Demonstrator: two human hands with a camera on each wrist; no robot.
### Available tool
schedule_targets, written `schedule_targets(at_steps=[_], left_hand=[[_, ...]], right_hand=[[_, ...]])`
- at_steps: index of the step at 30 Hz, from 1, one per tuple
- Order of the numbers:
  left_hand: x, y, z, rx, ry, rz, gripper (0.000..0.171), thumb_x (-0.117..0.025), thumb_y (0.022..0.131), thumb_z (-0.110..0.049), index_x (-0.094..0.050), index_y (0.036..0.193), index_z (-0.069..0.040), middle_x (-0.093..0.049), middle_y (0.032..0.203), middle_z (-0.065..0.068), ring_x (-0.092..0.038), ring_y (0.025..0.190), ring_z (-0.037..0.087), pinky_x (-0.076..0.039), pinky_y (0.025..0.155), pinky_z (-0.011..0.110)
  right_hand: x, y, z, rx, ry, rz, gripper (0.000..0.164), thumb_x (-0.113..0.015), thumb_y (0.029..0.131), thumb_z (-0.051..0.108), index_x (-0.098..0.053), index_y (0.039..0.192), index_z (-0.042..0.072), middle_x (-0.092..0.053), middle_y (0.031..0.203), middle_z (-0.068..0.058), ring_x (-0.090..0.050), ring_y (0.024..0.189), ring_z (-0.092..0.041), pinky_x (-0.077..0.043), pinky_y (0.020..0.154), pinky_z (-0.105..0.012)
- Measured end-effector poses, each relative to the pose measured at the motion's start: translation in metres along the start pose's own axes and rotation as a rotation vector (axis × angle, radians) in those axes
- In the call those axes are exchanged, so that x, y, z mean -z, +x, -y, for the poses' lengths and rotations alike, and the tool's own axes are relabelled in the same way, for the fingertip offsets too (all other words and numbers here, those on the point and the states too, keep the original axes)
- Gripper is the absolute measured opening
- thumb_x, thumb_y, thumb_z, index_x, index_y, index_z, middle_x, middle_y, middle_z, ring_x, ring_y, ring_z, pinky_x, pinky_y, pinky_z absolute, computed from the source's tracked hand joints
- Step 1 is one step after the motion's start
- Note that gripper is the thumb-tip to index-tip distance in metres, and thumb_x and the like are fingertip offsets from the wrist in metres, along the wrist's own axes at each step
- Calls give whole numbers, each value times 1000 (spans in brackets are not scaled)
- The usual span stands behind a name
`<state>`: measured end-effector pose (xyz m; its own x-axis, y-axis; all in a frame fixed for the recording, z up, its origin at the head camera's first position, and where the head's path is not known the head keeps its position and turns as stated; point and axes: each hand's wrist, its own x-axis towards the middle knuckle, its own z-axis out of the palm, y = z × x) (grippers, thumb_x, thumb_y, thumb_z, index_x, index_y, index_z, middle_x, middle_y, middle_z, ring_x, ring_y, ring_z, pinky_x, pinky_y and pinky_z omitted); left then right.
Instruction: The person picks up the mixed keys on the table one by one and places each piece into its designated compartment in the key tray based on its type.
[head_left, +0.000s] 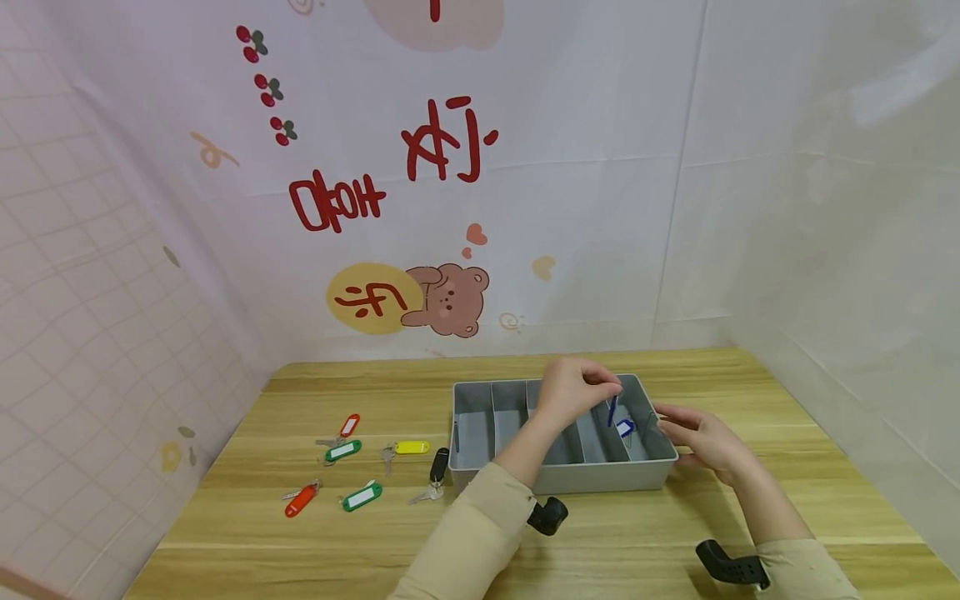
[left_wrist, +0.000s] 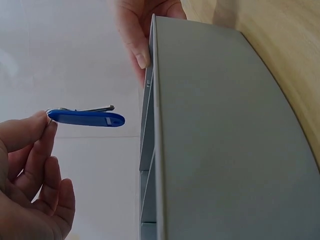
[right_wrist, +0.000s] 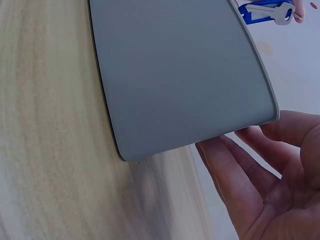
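Note:
Over the right part of the grey divided box, my left hand pinches a key with a blue tag by its ring end, between thumb and forefinger. Its tag and key hang down, above the box's rim. In the right-hand compartment lies another blue key tag with a white label. My right hand holds the box's right end wall, the thumb at the rim and the other fingers against the outside. The right wrist view shows those fingers along the end wall.
Left of the box, several tagged keys lie spread on the wooden table: red tags, green tags, a yellow tag and a black tag close to the box's left end. Behind the table hangs a printed white cloth.

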<state>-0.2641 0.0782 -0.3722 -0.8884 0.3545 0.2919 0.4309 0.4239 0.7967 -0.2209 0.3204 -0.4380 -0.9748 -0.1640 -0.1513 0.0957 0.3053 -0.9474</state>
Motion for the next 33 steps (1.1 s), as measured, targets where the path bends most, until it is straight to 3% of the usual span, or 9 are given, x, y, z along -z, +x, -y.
schedule_targets(at_steps=[15, 25, 33], left_hand=[[-19, 4, -8, 53, 53, -29, 4, -81, 84, -24, -81, 82, -20, -68, 75, -16, -56, 63, -4, -44, 57, 15], [-29, 7, -9, 133, 145, -38, 6, -82, 83, -29, -80, 78, -27, -65, 73, -20, -54, 63, -2, -42, 55, 17], [-34, 9, -14, 180, 165, -40, 9, -82, 83, -32, -79, 75, -28, -65, 75, -20, -56, 67, 0, -44, 57, 19]], right_hand=[[1, 1, -1, 2, 13, 16, 60, -55, 103, 22, -31, 149, -9, -51, 136, -32, -64, 105, -22, -57, 78, -39], [1, 1, 0, -2, -7, 13, 60, -54, 103, 22, -31, 149, -9, -50, 136, -32, -63, 105, -20, -57, 78, -40], [1, 1, -1, 3, -10, 16, 60, -54, 104, 22, -30, 150, -9, -46, 139, -34, -62, 108, -24, -56, 80, -40]])
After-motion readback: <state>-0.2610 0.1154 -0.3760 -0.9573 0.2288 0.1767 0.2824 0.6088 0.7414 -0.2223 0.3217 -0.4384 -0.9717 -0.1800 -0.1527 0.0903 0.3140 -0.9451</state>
